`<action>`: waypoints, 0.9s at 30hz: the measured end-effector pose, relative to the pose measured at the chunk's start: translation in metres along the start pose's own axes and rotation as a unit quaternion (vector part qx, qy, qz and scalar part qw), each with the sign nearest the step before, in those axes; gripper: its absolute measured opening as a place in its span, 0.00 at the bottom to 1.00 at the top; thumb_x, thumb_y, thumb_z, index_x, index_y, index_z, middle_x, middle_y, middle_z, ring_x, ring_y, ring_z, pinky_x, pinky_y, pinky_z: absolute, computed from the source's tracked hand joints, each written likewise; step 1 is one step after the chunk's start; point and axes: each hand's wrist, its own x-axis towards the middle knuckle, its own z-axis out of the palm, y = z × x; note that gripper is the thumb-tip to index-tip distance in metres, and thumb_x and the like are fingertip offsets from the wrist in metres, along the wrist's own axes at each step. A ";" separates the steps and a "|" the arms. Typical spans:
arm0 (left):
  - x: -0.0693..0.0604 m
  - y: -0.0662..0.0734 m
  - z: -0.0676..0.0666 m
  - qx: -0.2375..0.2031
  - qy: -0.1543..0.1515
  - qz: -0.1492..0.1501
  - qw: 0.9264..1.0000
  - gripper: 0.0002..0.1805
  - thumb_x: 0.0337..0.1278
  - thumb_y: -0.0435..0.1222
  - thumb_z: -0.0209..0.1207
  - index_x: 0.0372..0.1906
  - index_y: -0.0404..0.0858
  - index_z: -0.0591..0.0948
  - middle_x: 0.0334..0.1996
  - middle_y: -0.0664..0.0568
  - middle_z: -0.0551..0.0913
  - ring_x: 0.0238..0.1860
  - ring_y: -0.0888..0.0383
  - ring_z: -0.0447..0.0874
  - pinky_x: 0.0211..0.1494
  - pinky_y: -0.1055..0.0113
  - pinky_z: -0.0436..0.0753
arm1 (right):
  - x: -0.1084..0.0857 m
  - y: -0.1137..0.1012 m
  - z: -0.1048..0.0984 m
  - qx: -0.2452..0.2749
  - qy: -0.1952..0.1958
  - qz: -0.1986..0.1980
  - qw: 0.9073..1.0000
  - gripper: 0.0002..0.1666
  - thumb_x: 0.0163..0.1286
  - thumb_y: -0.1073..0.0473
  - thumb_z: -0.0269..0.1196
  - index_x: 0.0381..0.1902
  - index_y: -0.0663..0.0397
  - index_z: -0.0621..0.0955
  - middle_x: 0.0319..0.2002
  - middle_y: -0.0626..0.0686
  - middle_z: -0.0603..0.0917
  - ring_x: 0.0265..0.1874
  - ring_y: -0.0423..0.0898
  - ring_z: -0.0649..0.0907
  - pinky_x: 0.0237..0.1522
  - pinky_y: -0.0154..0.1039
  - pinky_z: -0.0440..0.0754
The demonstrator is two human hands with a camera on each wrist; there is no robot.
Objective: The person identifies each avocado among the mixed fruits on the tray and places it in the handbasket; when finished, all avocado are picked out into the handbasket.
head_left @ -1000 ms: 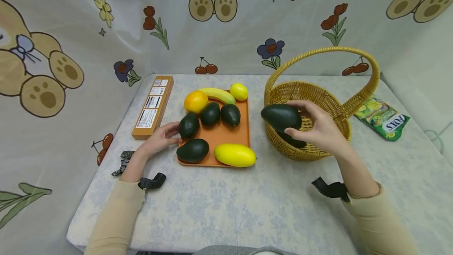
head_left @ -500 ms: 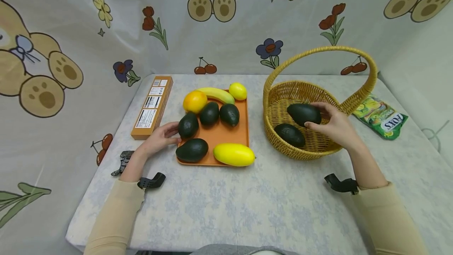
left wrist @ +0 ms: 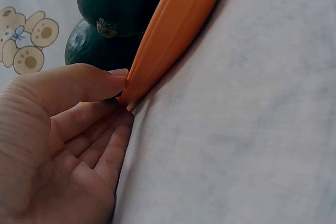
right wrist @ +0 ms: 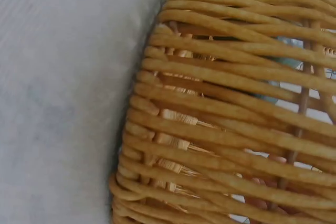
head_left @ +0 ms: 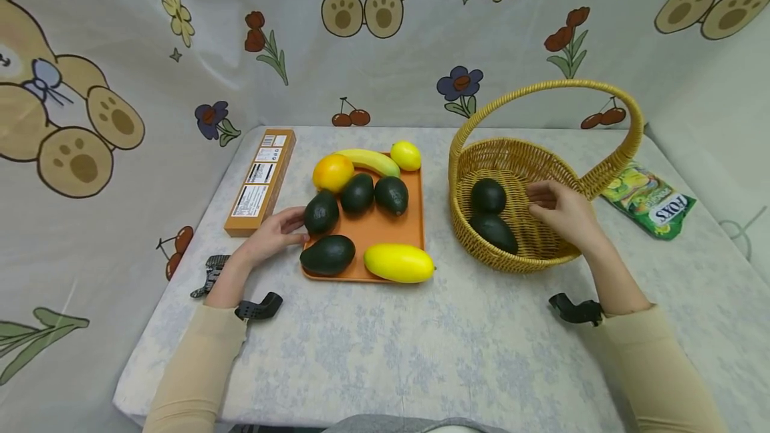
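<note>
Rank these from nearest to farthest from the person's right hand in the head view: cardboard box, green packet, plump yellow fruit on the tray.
1. Green packet: right of the basket.
2. Plump yellow fruit: left, at the near edge of the tray.
3. Cardboard box: farther left, past the tray.

Tray (head_left: pixel 367 232) between box (head_left: pixel 260 182) and basket (head_left: pixel 511 152)

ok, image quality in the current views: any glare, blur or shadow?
Head: mostly clear, soft shadow on the tablecloth beside the right sleeve; left wrist: dimmer, tablecloth soft, small highlight on the lower avocado; right wrist: tablecloth blurred, basket weave sharper, dark shadow along its edge.
</note>
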 end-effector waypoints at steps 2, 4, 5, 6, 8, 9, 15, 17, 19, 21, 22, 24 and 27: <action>0.000 0.000 0.000 0.001 -0.001 0.000 1.000 0.33 0.57 0.28 0.61 0.67 0.31 0.64 0.67 0.39 0.62 0.67 0.45 0.60 0.67 0.57 0.65 | 0.000 0.000 0.001 0.006 0.000 -0.003 1.000 0.24 0.70 0.59 0.57 0.58 0.69 0.71 0.53 0.68 0.75 0.49 0.62 0.77 0.47 0.43 0.80; 0.001 0.000 0.000 0.001 -0.001 0.001 1.000 0.33 0.56 0.27 0.61 0.67 0.30 0.64 0.67 0.38 0.62 0.67 0.44 0.60 0.67 0.57 0.65 | 0.000 -0.002 0.002 0.014 0.006 -0.007 1.000 0.24 0.70 0.59 0.58 0.58 0.67 0.72 0.53 0.66 0.75 0.49 0.60 0.77 0.46 0.35 0.80; 0.001 0.000 0.000 0.001 -0.001 0.002 1.000 0.33 0.56 0.27 0.61 0.67 0.30 0.64 0.66 0.38 0.62 0.67 0.44 0.60 0.67 0.57 0.65 | 0.000 -0.005 0.002 0.018 0.012 -0.009 1.000 0.24 0.69 0.58 0.59 0.58 0.66 0.72 0.53 0.65 0.76 0.49 0.57 0.78 0.45 0.30 0.79; 0.001 0.000 0.000 0.002 -0.002 0.002 1.000 0.33 0.56 0.27 0.61 0.67 0.30 0.64 0.66 0.38 0.62 0.67 0.44 0.60 0.67 0.58 0.65 | -0.001 -0.009 0.002 0.026 0.019 -0.011 0.999 0.24 0.69 0.57 0.60 0.58 0.65 0.72 0.53 0.64 0.76 0.49 0.54 0.78 0.44 0.26 0.77; 0.001 0.001 0.000 0.002 -0.002 0.002 1.000 0.33 0.56 0.27 0.61 0.67 0.30 0.63 0.66 0.38 0.62 0.67 0.44 0.60 0.67 0.58 0.65 | -0.001 -0.021 0.004 0.049 0.034 -0.022 0.998 0.25 0.67 0.56 0.61 0.58 0.62 0.73 0.53 0.61 0.77 0.48 0.48 0.78 0.42 0.21 0.75; 0.001 0.001 0.000 0.002 -0.001 0.002 1.000 0.33 0.56 0.27 0.61 0.67 0.30 0.63 0.66 0.38 0.62 0.67 0.44 0.60 0.67 0.58 0.65 | -0.001 -0.029 0.005 0.060 0.041 -0.030 0.997 0.25 0.67 0.55 0.62 0.58 0.61 0.74 0.53 0.60 0.77 0.48 0.44 0.78 0.42 0.21 0.76; 0.001 0.001 0.001 0.003 0.000 0.000 1.000 0.33 0.56 0.26 0.61 0.67 0.30 0.64 0.66 0.38 0.63 0.67 0.44 0.60 0.68 0.57 0.64 | -0.002 -0.082 0.021 0.123 0.033 -0.118 0.985 0.26 0.63 0.62 0.66 0.58 0.60 0.75 0.53 0.58 0.78 0.50 0.41 0.78 0.49 0.26 0.77; 0.001 0.001 0.001 0.003 0.000 0.000 1.000 0.33 0.56 0.26 0.61 0.67 0.31 0.64 0.66 0.38 0.63 0.67 0.44 0.60 0.68 0.57 0.64 | -0.001 -0.099 0.032 0.141 0.007 -0.150 0.979 0.26 0.62 0.64 0.66 0.57 0.61 0.75 0.53 0.57 0.78 0.51 0.45 0.78 0.53 0.30 0.76; 0.001 0.001 0.001 0.003 0.000 0.000 1.000 0.33 0.56 0.26 0.61 0.67 0.30 0.64 0.66 0.38 0.63 0.67 0.44 0.60 0.68 0.56 0.64 | 0.001 -0.115 0.046 0.151 -0.023 -0.179 0.972 0.26 0.61 0.64 0.67 0.57 0.62 0.75 0.54 0.56 0.78 0.52 0.48 0.78 0.55 0.34 0.76; 0.001 0.000 0.001 0.002 0.000 0.001 1.000 0.33 0.56 0.26 0.61 0.67 0.30 0.64 0.66 0.38 0.63 0.67 0.44 0.60 0.68 0.57 0.64 | 0.004 -0.130 0.060 0.154 -0.055 -0.209 0.964 0.26 0.61 0.63 0.67 0.57 0.62 0.75 0.54 0.56 0.78 0.53 0.49 0.77 0.57 0.36 0.75; 0.001 0.000 0.000 0.002 0.000 0.001 1.000 0.33 0.56 0.26 0.61 0.67 0.30 0.64 0.66 0.38 0.63 0.67 0.44 0.60 0.68 0.57 0.64 | 0.006 -0.137 0.068 0.153 -0.070 -0.221 0.961 0.27 0.60 0.61 0.68 0.57 0.61 0.75 0.55 0.55 0.78 0.54 0.47 0.77 0.57 0.37 0.75; 0.001 0.000 0.000 0.000 0.000 0.003 1.000 0.33 0.56 0.27 0.61 0.67 0.30 0.64 0.66 0.38 0.63 0.67 0.44 0.60 0.67 0.57 0.65 | 0.009 -0.150 0.083 0.144 -0.096 -0.245 0.954 0.29 0.59 0.59 0.69 0.58 0.60 0.75 0.55 0.54 0.78 0.54 0.46 0.77 0.58 0.37 0.74; 0.001 0.000 0.000 0.001 0.002 0.004 1.000 0.32 0.56 0.27 0.61 0.67 0.30 0.65 0.66 0.38 0.63 0.67 0.44 0.61 0.67 0.57 0.65 | 0.012 -0.168 0.106 0.134 -0.135 -0.265 0.945 0.32 0.58 0.57 0.70 0.60 0.59 0.74 0.57 0.54 0.77 0.55 0.44 0.76 0.58 0.38 0.74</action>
